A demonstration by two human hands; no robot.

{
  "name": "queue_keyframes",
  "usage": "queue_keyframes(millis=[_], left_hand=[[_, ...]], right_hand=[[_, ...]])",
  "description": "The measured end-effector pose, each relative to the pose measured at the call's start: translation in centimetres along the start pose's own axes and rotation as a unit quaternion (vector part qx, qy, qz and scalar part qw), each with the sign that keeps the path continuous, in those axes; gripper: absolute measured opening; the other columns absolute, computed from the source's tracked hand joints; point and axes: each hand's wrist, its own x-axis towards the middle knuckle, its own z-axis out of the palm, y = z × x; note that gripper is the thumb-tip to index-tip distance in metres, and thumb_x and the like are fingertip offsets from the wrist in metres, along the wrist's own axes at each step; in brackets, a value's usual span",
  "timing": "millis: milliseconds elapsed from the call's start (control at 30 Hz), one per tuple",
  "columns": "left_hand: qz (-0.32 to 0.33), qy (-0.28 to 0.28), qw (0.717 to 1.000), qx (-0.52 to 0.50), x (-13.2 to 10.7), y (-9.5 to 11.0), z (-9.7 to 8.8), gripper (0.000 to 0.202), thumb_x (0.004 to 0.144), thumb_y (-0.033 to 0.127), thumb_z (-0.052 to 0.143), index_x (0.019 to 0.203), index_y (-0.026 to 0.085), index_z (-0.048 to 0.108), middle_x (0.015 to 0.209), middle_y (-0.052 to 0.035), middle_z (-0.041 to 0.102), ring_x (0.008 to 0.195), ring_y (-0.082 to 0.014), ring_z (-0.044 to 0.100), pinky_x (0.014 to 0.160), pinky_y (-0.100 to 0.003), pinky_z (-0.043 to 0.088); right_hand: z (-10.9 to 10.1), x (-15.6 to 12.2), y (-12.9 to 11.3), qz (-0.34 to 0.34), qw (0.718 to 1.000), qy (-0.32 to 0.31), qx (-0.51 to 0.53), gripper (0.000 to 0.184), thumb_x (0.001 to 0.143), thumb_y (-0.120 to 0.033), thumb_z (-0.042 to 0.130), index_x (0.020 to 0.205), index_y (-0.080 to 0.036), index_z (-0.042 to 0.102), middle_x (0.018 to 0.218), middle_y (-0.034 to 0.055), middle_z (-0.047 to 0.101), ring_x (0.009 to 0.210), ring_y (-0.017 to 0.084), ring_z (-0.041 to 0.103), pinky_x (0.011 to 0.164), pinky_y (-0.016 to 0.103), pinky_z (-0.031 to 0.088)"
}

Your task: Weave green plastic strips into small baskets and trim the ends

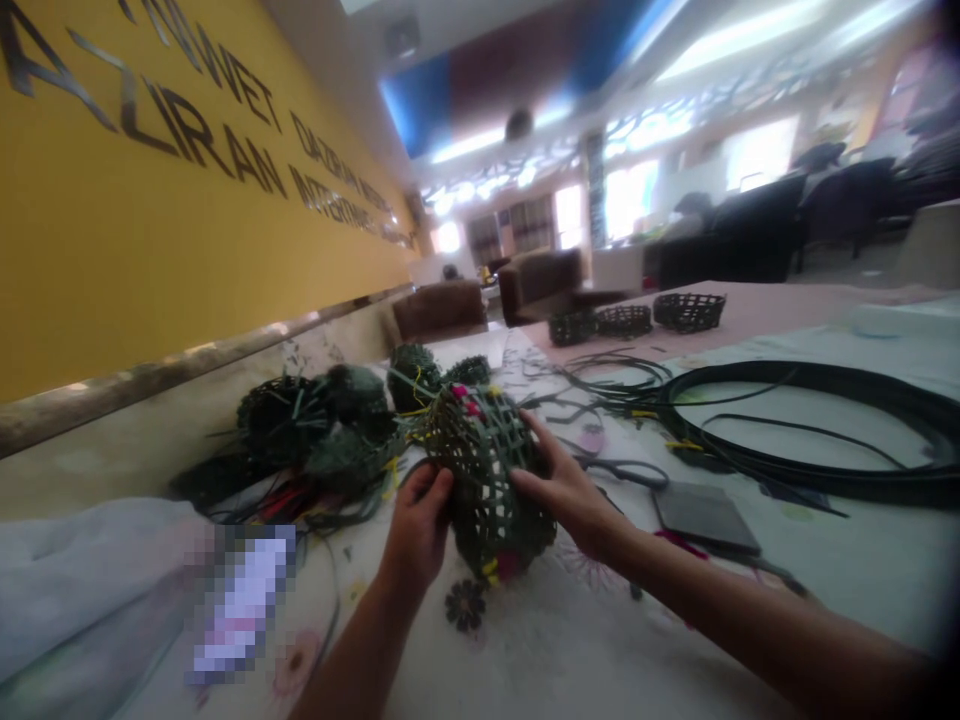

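A dark green woven basket (491, 470) with an open lattice and pink and yellow strips at its ends lies between my two hands over the table. My left hand (421, 515) pinches its left side, thumb and fingers closed at the weave. From the right, my right hand (559, 485) grips the basket with the thumb on the near face and the fingers around the far side. Loose yellow and green strip ends stick out at the basket's upper left. The far side of the basket is hidden.
More woven pieces (349, 400) are heaped at the left by the wall. A coil of dark strip (810, 370), scissors (626, 472) and a flat grey block (705, 517) lie at the right. Three small baskets (688, 312) stand farther back. A whitish cloth (90, 590) is at the near left.
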Motion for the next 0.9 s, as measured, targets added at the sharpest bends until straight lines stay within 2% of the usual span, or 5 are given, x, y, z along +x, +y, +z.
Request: queue_keyframes(millis=[133,367,533,667,900], left_hand=[[0.001,0.008,1.000,0.005,0.4,-0.2,-0.2,0.046,0.047,0.040,0.093,0.078,0.018,0.068,0.077,0.0031,0.071,0.070,-0.0103,0.064,0.069,-0.021,0.053],[0.051,-0.031,0.996,0.069,-0.3,-0.9,-0.2,0.037,0.062,0.045,0.086,0.082,0.017,0.071,0.082,-0.0004,0.072,0.078,-0.0142,0.063,0.077,-0.025,0.051],[0.129,-0.018,0.970,0.207,-1.2,-1.0,-0.1,0.031,0.076,0.045,0.075,0.087,0.016,0.074,0.089,-0.0055,0.073,0.087,-0.0199,0.064,0.085,-0.029,0.049],[0.169,-0.009,0.947,0.272,-1.7,-1.5,0.2,0.025,0.080,0.041,0.072,0.084,0.016,0.073,0.086,-0.0055,0.073,0.086,-0.0204,0.064,0.085,-0.029,0.048],[0.141,-0.060,0.963,0.221,-1.7,-1.4,0.8,0.026,0.084,0.040,0.067,0.091,0.015,0.073,0.092,-0.0071,0.073,0.089,-0.0219,0.065,0.084,-0.031,0.050]], right_hand=[[0.1,-0.1,-0.1,-0.039,0.994,0.058,-0.081,0.084,0.078,-0.043,0.077,0.150,-0.034,0.035,0.146,0.0100,0.050,0.133,0.032,0.048,0.113,0.060,0.034],[-1.5,1.1,1.2,0.018,0.997,-0.042,-0.060,0.087,0.082,-0.058,0.068,0.155,-0.032,0.027,0.148,0.0164,0.046,0.130,0.034,0.051,0.102,0.058,0.046],[-0.2,0.3,0.4,-0.055,0.991,-0.096,-0.074,0.100,0.075,-0.064,0.072,0.156,-0.035,0.021,0.156,0.0131,0.034,0.141,0.034,0.036,0.105,0.059,0.043],[1.3,-0.8,-0.1,-0.111,0.984,-0.095,-0.102,0.097,0.079,-0.054,0.073,0.156,-0.037,0.017,0.160,0.0100,0.027,0.143,0.032,0.033,0.107,0.056,0.042],[1.7,-1.1,-0.9,-0.087,0.986,-0.052,-0.132,0.079,0.084,-0.037,0.069,0.153,-0.034,0.029,0.153,0.0079,0.039,0.137,0.031,0.041,0.106,0.055,0.043]])
